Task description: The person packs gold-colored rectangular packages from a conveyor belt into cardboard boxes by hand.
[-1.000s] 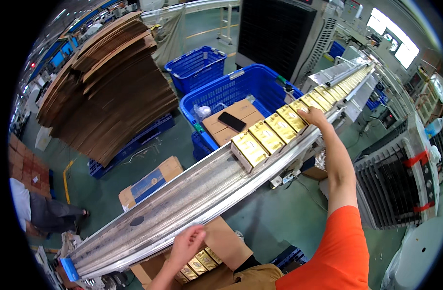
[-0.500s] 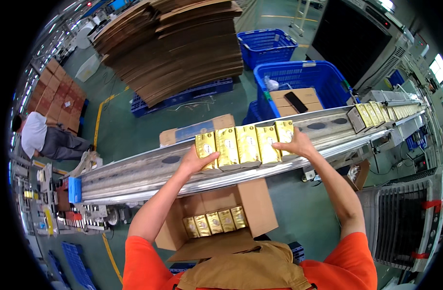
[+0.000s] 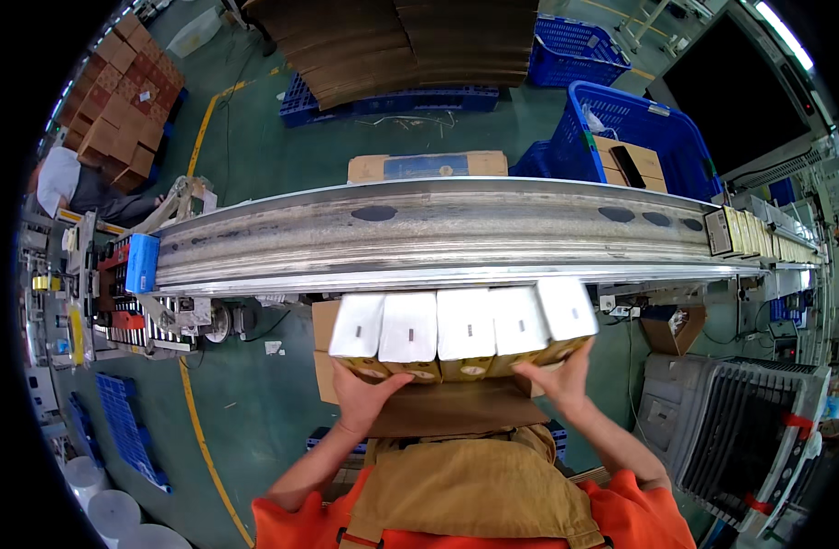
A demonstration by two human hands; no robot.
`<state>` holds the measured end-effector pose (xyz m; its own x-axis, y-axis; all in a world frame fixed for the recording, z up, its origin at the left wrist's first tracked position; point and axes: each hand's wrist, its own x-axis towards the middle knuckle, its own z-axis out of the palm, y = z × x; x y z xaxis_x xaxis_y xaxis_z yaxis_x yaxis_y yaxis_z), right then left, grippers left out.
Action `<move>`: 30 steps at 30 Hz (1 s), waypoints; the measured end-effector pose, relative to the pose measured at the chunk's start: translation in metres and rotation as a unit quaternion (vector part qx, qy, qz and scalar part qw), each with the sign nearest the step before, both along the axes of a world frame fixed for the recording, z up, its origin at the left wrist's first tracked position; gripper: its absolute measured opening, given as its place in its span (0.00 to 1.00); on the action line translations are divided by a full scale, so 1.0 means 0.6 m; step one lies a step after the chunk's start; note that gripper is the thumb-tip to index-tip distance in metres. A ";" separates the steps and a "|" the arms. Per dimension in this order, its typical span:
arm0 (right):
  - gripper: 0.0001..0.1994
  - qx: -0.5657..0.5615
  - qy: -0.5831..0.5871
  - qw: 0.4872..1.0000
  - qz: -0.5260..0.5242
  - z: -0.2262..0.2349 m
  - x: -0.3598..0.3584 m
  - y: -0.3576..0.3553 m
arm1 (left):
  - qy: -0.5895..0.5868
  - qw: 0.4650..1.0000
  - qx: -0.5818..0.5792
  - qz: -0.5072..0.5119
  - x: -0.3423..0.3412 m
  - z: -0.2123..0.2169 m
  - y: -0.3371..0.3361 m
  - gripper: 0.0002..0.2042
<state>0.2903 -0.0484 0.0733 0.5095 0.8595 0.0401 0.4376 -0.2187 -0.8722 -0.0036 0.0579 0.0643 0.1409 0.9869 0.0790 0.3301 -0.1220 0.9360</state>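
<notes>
Apparent holding step: five boxes point(image 3: 467, 325), lower centre, are clamped between left hand point(image 3: 357, 399) and right hand point(image 3: 566, 382); even squeezing seems required.

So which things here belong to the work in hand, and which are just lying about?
Part of the work:
five packs between left hand and right hand
open carton beneath
metal conveyor
more packs

Seemingly lying about:
dark phone
blue pallet at left

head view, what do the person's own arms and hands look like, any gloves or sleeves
The left hand and right hand wear no gloves. Both forearms are uncovered below short, bright orange sleeves; no watch or bracelet shows.
</notes>
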 end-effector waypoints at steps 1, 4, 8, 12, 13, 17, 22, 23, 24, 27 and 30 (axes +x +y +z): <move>0.52 -0.023 0.006 1.000 0.008 -0.019 -0.019 0.003 | 0.014 0.995 -0.102 0.009 -0.010 -0.038 -0.011 0.44; 0.48 -0.112 0.112 0.987 -0.014 -0.163 -0.045 0.021 | 0.142 0.963 -0.229 0.010 -0.008 -0.139 0.004 0.44; 0.48 -0.193 0.052 0.980 0.005 -0.399 -0.038 0.077 | 0.126 0.958 -0.254 0.034 0.037 -0.320 0.053 0.51; 0.27 -0.151 -0.322 0.929 0.106 -0.664 0.042 0.077 | 0.182 0.949 -0.219 -0.137 0.091 -0.426 0.133 0.38; 0.25 -0.315 -0.233 0.904 0.171 -0.599 0.020 0.130 | 0.307 0.931 -0.151 -0.127 0.044 -0.485 0.117 0.34; 0.20 -0.429 -0.236 0.821 0.295 -0.427 -0.008 0.214 | 0.201 0.952 -0.181 -0.146 0.003 -0.580 0.112 0.27; 0.20 -0.475 -0.204 0.756 0.400 -0.356 -0.027 0.167 | 0.451 0.849 -0.067 -0.268 0.080 -0.363 0.085 0.30; 0.32 -0.438 -0.233 0.778 0.386 -0.347 -0.037 0.148 | 0.441 0.849 -0.083 -0.278 0.081 -0.351 0.065 0.32; 0.31 -0.391 -0.313 0.810 0.305 -0.400 -0.051 0.106 | 0.452 0.829 -0.155 -0.289 0.096 -0.324 0.058 0.37; 0.33 -0.440 -0.113 0.835 0.311 -0.447 -0.065 0.133 | 0.516 0.765 -0.135 -0.361 0.094 -0.361 0.056 0.43; 0.27 -0.286 -0.088 0.857 0.420 -0.288 -0.019 0.146 | 0.530 0.734 -0.153 -0.396 0.143 -0.340 0.039 0.42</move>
